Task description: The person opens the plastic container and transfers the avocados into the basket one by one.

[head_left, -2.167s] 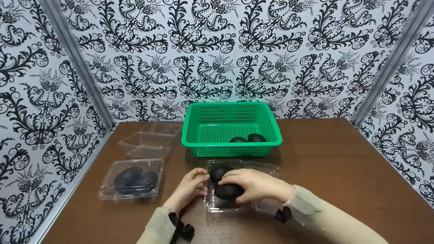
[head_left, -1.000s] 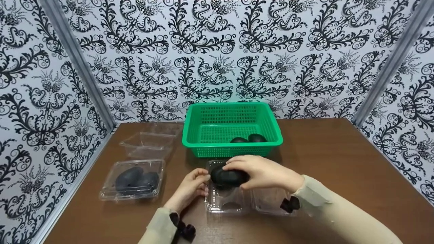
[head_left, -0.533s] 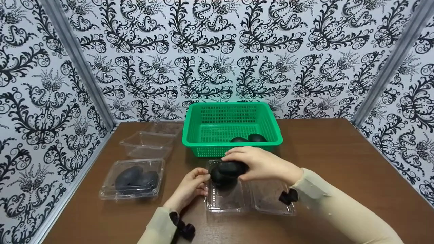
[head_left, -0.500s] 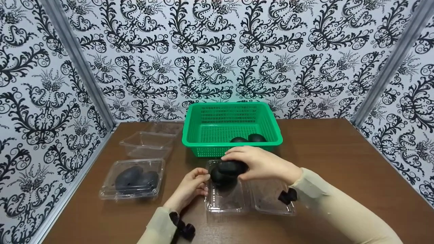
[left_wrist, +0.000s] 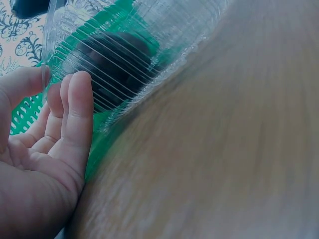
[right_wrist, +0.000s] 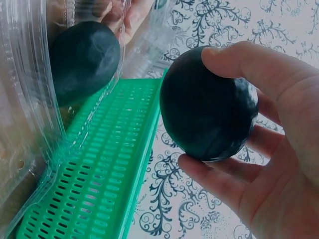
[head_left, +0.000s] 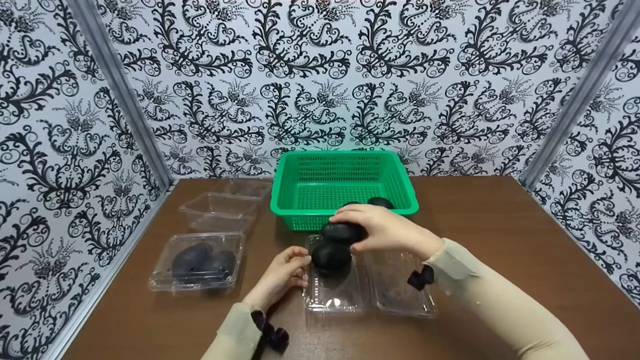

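My right hand [head_left: 382, 227] grips a black oval avocado [right_wrist: 209, 104], thumb on one side and fingers on the other. That avocado is raised over the far end of an open clear plastic clamshell [head_left: 332, 297], near the basket's front wall. A second black avocado [head_left: 331, 257] lies in the far part of this clamshell, at its left side. My left hand [head_left: 284, 275] pinches the clamshell's left rim; in the left wrist view the thumb and fingers [left_wrist: 79, 99] stand on either side of that edge. The clamshell's lid [head_left: 400, 292] lies folded out to the right.
Behind stands a green basket [head_left: 295, 212] with two black avocados [head_left: 381, 202], one partly hidden by my right hand. At left, a closed clamshell [head_left: 235, 240] holds two more avocados. An open clear clamshell [head_left: 220, 205] lies behind it on the brown table [head_left: 500, 240].
My right hand has lifted one avocado from beside the other and moved it away from me, toward the basket. The left hand has stayed at the clamshell's edge.
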`<action>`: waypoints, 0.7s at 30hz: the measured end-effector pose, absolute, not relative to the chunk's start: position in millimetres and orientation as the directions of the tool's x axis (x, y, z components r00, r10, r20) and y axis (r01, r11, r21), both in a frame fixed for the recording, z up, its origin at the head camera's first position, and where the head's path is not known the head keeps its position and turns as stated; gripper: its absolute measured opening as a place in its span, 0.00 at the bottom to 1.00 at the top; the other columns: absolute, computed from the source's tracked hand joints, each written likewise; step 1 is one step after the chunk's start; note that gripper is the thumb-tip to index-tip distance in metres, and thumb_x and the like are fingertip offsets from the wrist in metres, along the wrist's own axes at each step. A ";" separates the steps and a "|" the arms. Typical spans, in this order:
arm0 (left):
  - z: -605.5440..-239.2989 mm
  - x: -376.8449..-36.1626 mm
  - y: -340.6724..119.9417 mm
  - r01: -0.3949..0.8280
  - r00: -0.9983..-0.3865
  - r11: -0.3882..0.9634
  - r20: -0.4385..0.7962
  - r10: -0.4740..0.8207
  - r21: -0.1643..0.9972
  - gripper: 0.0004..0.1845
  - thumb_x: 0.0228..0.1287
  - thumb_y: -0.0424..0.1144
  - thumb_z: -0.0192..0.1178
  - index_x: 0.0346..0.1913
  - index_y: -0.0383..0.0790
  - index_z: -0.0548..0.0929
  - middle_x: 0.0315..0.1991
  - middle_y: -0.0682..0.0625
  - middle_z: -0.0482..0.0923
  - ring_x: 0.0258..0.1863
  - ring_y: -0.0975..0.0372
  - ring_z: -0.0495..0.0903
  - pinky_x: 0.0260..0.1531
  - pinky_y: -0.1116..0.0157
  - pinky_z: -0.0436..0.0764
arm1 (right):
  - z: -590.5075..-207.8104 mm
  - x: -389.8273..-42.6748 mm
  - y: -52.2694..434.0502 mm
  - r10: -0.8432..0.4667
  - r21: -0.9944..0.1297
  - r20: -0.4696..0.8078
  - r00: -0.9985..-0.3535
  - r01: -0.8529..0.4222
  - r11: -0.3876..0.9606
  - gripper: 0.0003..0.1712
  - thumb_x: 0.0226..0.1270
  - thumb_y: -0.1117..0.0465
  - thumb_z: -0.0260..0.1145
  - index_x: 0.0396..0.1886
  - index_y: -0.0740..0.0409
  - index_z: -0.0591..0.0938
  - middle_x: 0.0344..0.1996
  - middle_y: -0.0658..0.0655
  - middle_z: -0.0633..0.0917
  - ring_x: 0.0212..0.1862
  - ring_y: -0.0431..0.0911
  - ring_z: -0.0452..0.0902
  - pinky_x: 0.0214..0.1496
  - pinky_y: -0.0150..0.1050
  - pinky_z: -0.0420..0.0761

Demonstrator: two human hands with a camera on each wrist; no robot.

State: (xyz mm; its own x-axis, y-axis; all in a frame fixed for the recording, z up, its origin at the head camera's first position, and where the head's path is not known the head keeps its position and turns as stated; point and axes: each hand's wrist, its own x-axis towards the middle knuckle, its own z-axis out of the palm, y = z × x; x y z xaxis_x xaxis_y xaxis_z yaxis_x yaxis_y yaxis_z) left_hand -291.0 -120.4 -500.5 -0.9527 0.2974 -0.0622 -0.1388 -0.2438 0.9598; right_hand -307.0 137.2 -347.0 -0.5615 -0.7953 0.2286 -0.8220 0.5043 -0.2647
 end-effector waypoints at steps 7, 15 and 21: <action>-500.2 -291.1 -119.1 -0.135 -0.952 -0.240 -0.058 0.302 0.961 0.11 0.66 0.33 0.59 0.46 0.35 0.72 0.31 0.49 0.72 0.19 0.62 0.75 0.20 0.68 0.80 | -342.1 -314.7 137.4 -0.758 -0.309 0.224 -0.613 -0.782 0.541 0.37 0.51 0.60 0.73 0.65 0.46 0.74 0.63 0.49 0.74 0.64 0.46 0.69 0.64 0.46 0.70; -499.6 -290.5 -119.7 -0.128 -0.950 -0.226 -0.054 0.309 0.966 0.13 0.66 0.33 0.59 0.48 0.33 0.70 0.32 0.49 0.71 0.19 0.63 0.75 0.20 0.69 0.80 | -335.9 -327.2 135.2 -0.754 -0.317 0.245 -0.610 -0.785 0.532 0.37 0.50 0.61 0.72 0.65 0.51 0.75 0.62 0.53 0.75 0.64 0.48 0.68 0.64 0.46 0.70; -498.6 -289.8 -120.4 -0.126 -0.948 -0.231 -0.049 0.313 0.965 0.13 0.67 0.33 0.59 0.49 0.32 0.70 0.31 0.49 0.71 0.19 0.63 0.74 0.20 0.69 0.80 | -330.3 -335.0 133.1 -0.749 -0.305 0.268 -0.606 -0.791 0.530 0.37 0.51 0.61 0.72 0.65 0.51 0.75 0.61 0.52 0.75 0.63 0.47 0.69 0.63 0.45 0.72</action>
